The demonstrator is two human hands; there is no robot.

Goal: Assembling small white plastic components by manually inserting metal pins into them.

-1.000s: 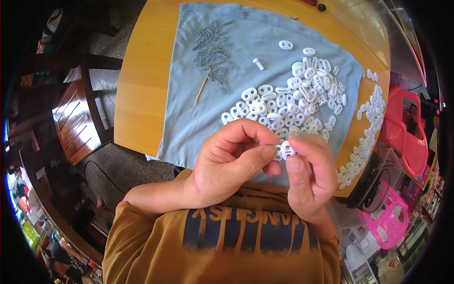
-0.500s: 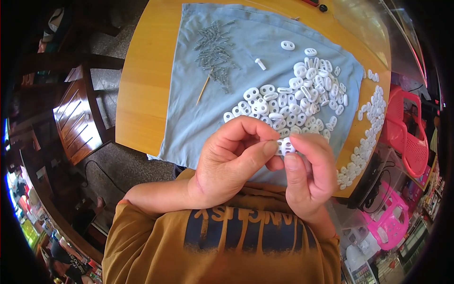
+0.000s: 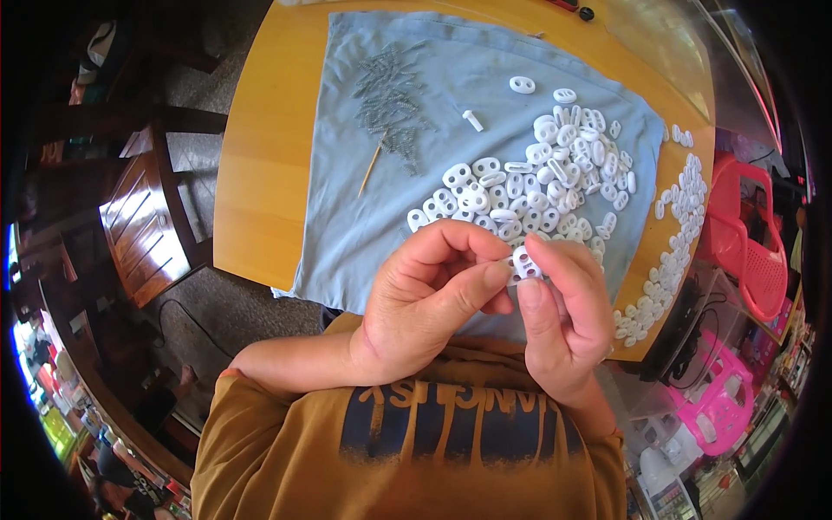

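Note:
Close in front of my body, my left hand (image 3: 425, 303) and my right hand (image 3: 565, 308) meet fingertip to fingertip. Between the right thumb and forefinger is a small white two-hole cord lock (image 3: 526, 262). My left thumb and forefinger pinch at its left side, where another white edge shows; whether that is a second part is hidden by the fingers. Just beyond the hands lies a heap of similar white cord locks (image 3: 537, 178) on a light blue cloth (image 3: 347, 234). Farther off on the cloth rests a white peg with a flat head (image 3: 472, 120).
Small metal springs (image 3: 388, 100) lie piled on the cloth's far left, a thin wooden stick (image 3: 370, 169) beside them. More white pieces (image 3: 663, 273) line the right edge of the yellow wooden table (image 3: 260, 156). Red (image 3: 750, 234) and pink (image 3: 715, 403) plastic chairs stand at the right.
The cord lock has turned in my fingertips and now stands more upright. My two hands stay almost in place, still pinching.

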